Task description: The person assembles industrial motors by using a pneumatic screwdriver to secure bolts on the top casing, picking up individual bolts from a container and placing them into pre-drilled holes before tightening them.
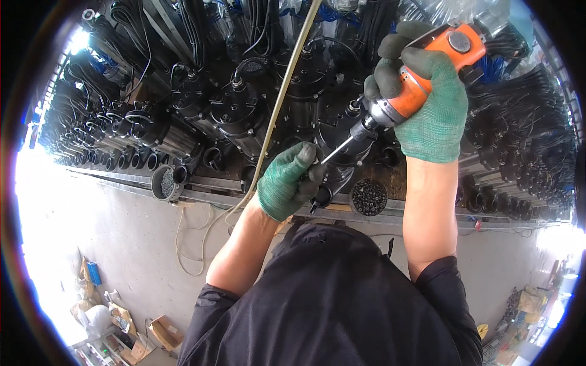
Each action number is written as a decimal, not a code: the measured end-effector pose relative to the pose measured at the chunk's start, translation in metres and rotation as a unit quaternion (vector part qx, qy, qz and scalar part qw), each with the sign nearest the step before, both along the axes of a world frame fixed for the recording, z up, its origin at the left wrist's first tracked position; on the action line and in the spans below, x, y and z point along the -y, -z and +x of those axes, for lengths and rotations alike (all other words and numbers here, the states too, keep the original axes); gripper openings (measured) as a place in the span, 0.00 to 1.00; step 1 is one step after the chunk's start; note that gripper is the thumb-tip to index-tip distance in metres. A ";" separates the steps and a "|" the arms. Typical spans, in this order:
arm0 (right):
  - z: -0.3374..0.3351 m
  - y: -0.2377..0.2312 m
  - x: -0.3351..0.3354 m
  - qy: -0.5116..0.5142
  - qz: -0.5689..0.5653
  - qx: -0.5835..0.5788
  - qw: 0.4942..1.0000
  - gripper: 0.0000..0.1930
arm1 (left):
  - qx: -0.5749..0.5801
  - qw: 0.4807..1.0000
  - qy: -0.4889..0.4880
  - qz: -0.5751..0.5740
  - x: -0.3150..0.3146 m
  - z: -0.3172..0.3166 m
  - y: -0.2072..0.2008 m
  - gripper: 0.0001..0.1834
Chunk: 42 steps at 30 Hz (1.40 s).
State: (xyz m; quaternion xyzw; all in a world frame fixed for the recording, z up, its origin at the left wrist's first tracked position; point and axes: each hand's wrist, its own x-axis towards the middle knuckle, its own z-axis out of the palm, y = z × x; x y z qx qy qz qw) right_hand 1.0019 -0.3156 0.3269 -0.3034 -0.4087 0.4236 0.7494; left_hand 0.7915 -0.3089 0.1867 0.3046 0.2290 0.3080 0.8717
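Note:
My right hand (436, 91), in a green glove with dark grey fingers, grips an orange power screwdriver (415, 91) with a grey metal nose. Its long thin bit (339, 149) slants down to the left. Close to the bit's tip is my left hand (292, 182), gloved the same way, thumb and fingers pinched together. What they hold, if anything, is too small to make out. Beneath the tool and between my hands stands a black and metal pump (345, 137) with a curved outlet at its near side.
Rows of similar pumps (239, 116) with coiled black cables crowd the bench. A round container of small dark parts (369, 197) sits at the bench edge, a container of small metal pieces (163, 182) farther left. A pale hose (282, 91) hangs down past my left hand.

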 end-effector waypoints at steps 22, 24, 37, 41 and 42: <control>-0.005 0.007 0.013 -0.020 0.094 0.035 0.995 0.19 | 0.120 0.984 -0.080 -0.107 0.025 0.028 0.010 0.14; -0.003 0.006 0.011 -0.001 0.087 0.042 0.995 0.18 | 0.097 0.993 -0.061 -0.035 0.022 0.022 0.014 0.15; 0.014 0.018 -0.012 -0.026 0.098 0.149 0.984 0.16 | -0.327 0.838 -0.106 0.423 -0.007 0.041 0.006 0.14; 0.010 0.024 -0.015 -0.046 0.103 0.119 0.986 0.16 | -0.341 0.804 -0.131 0.470 -0.005 0.044 0.009 0.13; 0.009 0.022 -0.014 -0.054 0.098 0.115 0.987 0.15 | -0.336 0.811 -0.122 0.463 -0.006 0.044 0.009 0.14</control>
